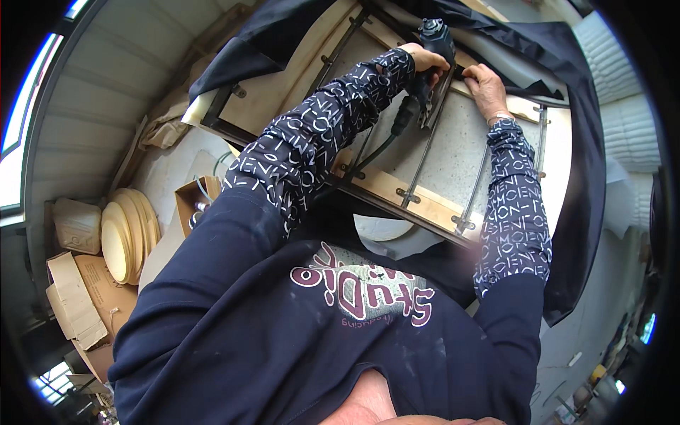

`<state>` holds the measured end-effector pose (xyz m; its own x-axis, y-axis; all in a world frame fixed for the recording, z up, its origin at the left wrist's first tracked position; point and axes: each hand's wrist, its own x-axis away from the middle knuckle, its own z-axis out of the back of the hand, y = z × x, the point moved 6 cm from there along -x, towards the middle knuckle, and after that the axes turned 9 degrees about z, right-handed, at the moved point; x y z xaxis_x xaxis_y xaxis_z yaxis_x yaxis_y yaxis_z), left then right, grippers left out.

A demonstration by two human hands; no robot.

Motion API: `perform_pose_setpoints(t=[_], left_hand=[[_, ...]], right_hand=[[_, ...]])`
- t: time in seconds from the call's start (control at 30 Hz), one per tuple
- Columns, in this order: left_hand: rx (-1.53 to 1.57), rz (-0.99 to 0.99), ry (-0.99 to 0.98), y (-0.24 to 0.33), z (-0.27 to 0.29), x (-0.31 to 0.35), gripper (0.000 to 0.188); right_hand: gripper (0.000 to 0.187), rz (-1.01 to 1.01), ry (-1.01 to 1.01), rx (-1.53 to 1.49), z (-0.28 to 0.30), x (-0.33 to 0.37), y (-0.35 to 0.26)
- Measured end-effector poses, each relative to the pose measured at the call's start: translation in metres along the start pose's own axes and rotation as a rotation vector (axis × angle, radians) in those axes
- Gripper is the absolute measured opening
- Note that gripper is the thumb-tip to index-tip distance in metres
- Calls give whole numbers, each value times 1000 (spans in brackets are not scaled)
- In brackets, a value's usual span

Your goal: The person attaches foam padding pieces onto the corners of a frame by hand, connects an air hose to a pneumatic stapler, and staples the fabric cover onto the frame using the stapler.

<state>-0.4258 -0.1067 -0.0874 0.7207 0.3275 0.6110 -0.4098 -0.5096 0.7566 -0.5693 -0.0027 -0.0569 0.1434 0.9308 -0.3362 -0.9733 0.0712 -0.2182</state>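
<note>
My left hand is wrapped round a dark staple gun, held over the far side of an upholstered frame. A hose runs from the tool back toward my body. Just to the right, my right hand is closed, its fingertips pinching the edge of black fabric along the far rail; the pinched part is mostly hidden. The frame has a wooden rail along its near side, and thin metal rods cross its open underside. Where the gun's nose touches cannot be made out.
More black fabric drapes over the frame's far left and hangs down its right side. Round pale discs and an open cardboard box stand at the left. White rolled padding is stacked at the right.
</note>
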Motion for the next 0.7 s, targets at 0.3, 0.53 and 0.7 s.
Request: perform_pose_setpoints(t=[0.3,0.53,0.7], left_hand=[[-100,-104,17,0,-15,18,20],[-234,-103,76,-1,-19,27,22],[-84,-188,93,-8,-10,46,21]], right_hand=[[11,192,60,-22,5,13,-14],[12,125,24,-77,5,19,-18],[24,1,100,-239,4,18,-9]])
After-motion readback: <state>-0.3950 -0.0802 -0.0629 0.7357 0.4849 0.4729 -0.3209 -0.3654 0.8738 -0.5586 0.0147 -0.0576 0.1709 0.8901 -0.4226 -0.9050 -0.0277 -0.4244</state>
